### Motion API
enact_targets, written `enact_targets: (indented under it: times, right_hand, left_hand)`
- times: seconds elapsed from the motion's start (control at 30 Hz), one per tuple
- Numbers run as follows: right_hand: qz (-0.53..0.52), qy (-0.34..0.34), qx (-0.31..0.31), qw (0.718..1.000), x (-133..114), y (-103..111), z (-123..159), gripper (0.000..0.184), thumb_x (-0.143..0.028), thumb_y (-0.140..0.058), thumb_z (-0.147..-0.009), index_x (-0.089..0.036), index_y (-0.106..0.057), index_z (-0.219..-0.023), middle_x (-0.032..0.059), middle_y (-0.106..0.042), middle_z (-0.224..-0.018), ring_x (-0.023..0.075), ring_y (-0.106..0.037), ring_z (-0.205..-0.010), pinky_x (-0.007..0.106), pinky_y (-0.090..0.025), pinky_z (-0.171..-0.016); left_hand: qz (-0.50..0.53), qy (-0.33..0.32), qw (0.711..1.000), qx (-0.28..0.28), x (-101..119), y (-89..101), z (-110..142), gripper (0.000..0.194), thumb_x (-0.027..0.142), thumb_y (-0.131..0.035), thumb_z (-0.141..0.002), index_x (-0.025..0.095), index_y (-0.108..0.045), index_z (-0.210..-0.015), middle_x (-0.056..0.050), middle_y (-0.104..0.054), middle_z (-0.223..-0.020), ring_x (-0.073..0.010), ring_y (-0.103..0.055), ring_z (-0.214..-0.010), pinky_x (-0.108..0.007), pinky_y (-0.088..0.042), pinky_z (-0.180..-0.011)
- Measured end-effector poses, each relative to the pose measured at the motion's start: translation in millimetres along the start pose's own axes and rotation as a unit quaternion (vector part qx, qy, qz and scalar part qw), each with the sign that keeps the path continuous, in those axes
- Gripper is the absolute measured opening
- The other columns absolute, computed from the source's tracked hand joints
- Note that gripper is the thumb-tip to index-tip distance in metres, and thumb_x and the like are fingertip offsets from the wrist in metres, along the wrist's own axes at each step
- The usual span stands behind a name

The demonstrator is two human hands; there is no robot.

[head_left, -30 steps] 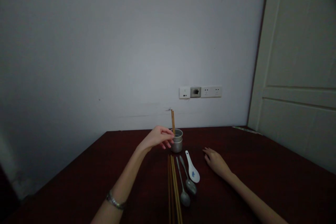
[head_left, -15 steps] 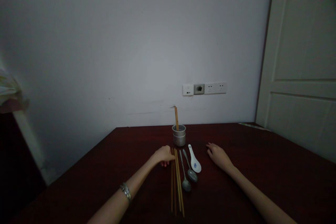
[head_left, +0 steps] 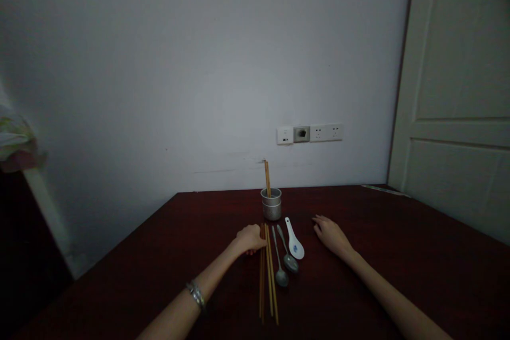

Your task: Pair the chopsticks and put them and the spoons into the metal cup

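- Two brown chopsticks are laid close side by side on the dark red table, their far ends pointed toward the metal cup and crossed by the left hand
- They can be judged light, stiff and hard to break, probably wooden, with a smooth surface on which a loose pinch might slip or let one roll
- A hold is best taken near the far ends, with both sticks squeezed together between thumb and fingertips; the pale chopsticks, laid just to the right, could easily be nudged
- The left hand is curled, with the thumb placed across the brown chopsticks and the fingers bent on their left side; whether they are firmly pinched cannot be told, as the contact is partly hidden
- The left forearm is stretched forward and inward, low over the table, and a bracelet is worn near the wrist
- The right hand is rested palm down, fingers loosely extended and nothing held, to the right of the white spoon and apart from it
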State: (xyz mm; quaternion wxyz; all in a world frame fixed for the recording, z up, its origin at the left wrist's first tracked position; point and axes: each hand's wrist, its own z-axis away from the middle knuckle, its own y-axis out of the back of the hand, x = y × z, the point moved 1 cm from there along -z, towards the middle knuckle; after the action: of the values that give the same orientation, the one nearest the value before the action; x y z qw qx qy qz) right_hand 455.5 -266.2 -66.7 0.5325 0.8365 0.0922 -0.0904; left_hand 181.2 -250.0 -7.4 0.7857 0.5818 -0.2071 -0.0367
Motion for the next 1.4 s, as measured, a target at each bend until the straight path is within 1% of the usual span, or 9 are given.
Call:
enact_targets:
  times: [0.13, 0.37, 0.73, 0.83, 0.97, 1.03, 1.17, 1.27, 1.4]
  right_hand:
    - [-0.001, 0.002, 0.001, 1.0, 0, 0, 0, 0.038, -0.018, -0.04, -0.079, -0.006, -0.061, -0.108, 0.0171, -0.055, -0.118, 0.0248, -0.048, -0.113, 0.034, -0.034, -0.097]
    - [-0.013, -0.005, -0.001, 1.0, 1, -2, -1, 0.038, -0.018, -0.04, -0.078, -0.005, -0.06, -0.108, 0.0177, -0.054, -0.119, 0.0257, -0.047, -0.114, 0.036, -0.033, -0.098]
    - [-0.009, 0.003, 0.01, 1.0, 1, -4, 0, 0.037, -0.016, -0.039, -0.078, -0.006, -0.062, -0.105, 0.0179, -0.055, -0.116, 0.0257, -0.049, -0.111, 0.036, -0.035, -0.096]
    - [0.004, 0.001, 0.009, 1.0, 1, -4, 0, 0.038, -0.016, -0.039, -0.078, -0.006, -0.061, -0.107, 0.0176, -0.056, -0.116, 0.0255, -0.049, -0.111, 0.036, -0.035, -0.096]
    - [0.02, 0.005, 0.005, 1.0, 0, -3, 0, 0.039, -0.016, -0.037, -0.078, -0.005, -0.06, -0.108, 0.0175, -0.056, -0.115, 0.0252, -0.05, -0.111, 0.035, -0.036, -0.096]
    - [0.022, 0.005, 0.006, 1.0, -1, -2, 0, 0.039, -0.016, -0.037, -0.078, -0.005, -0.061, -0.108, 0.0173, -0.056, -0.116, 0.0247, -0.05, -0.111, 0.035, -0.036, -0.096]
    - [0.023, 0.008, 0.005, 1.0, -2, -2, 0, 0.04, -0.017, -0.036, -0.078, -0.006, -0.06, -0.108, 0.0163, -0.056, -0.116, 0.024, -0.05, -0.111, 0.034, -0.036, -0.096]
    - [0.009, 0.007, 0.005, 1.0, 0, -3, 1, 0.04, -0.017, -0.036, -0.078, -0.005, -0.061, -0.107, 0.0165, -0.056, -0.116, 0.0247, -0.049, -0.111, 0.034, -0.035, -0.096]
    - [-0.083, -0.021, 0.03, 0.996, 5, 3, -1, 0.039, -0.022, -0.039, -0.078, -0.008, -0.061, -0.107, 0.0135, -0.06, -0.11, 0.0234, -0.055, -0.104, 0.033, -0.039, -0.093]
  left_hand:
    - [0.012, -0.004, 1.0, -0.003, 1, 0.0, 2, 0.025, 0.032, -0.048, -0.069, 0.012, -0.057, -0.057, -0.007, -0.06, -0.054, -0.017, -0.057, -0.044, -0.027, -0.046, -0.043]
    - [0.002, 0.002, 1.0, 0.022, 4, -1.7, 1, 0.019, 0.029, -0.052, -0.066, 0.012, -0.06, -0.061, -0.005, -0.059, -0.052, -0.0154, -0.055, -0.042, -0.024, -0.044, -0.042]
    - [-0.017, 0.014, 0.993, 0.116, 9, -6.1, 0, 0.023, 0.026, -0.055, -0.061, 0.013, -0.067, -0.076, -0.014, -0.066, -0.073, -0.0257, -0.063, -0.074, -0.026, -0.046, -0.056]
    - [0.008, 0.0, 0.992, 0.122, 6, -7.1, 0, 0.021, 0.027, -0.057, -0.061, 0.012, -0.066, -0.071, -0.014, -0.065, -0.069, -0.0256, -0.064, -0.067, -0.027, -0.046, -0.053]
    - [0.091, -0.001, 0.995, 0.05, 0, -7.0, 1, 0.017, 0.025, -0.054, -0.063, 0.01, -0.062, -0.061, -0.009, -0.061, -0.054, -0.019, -0.058, -0.045, -0.026, -0.045, -0.041]
    - [0.127, 0.002, 0.991, 0.033, -2, -5.5, 1, 0.014, 0.022, -0.053, -0.062, 0.009, -0.06, -0.059, -0.006, -0.057, -0.049, -0.0155, -0.053, -0.039, -0.025, -0.044, -0.037]
    - [0.155, 0.0, 0.987, 0.031, -3, 0.4, 5, 0.01, 0.018, -0.053, -0.062, 0.01, -0.058, -0.058, -0.001, -0.051, -0.041, -0.0128, -0.049, -0.034, -0.024, -0.044, -0.035]
    - [0.155, -0.004, 0.987, 0.042, 0, 10.4, 12, 0.012, 0.018, -0.051, -0.062, 0.01, -0.057, -0.056, -0.003, -0.053, -0.042, -0.0143, -0.05, -0.035, -0.025, -0.044, -0.035]
    - [0.159, -0.028, 0.984, 0.075, 9, 33.8, 25, 0.016, 0.022, -0.05, -0.064, 0.011, -0.057, -0.055, -0.005, -0.056, -0.046, -0.0151, -0.053, -0.038, -0.025, -0.045, -0.037]
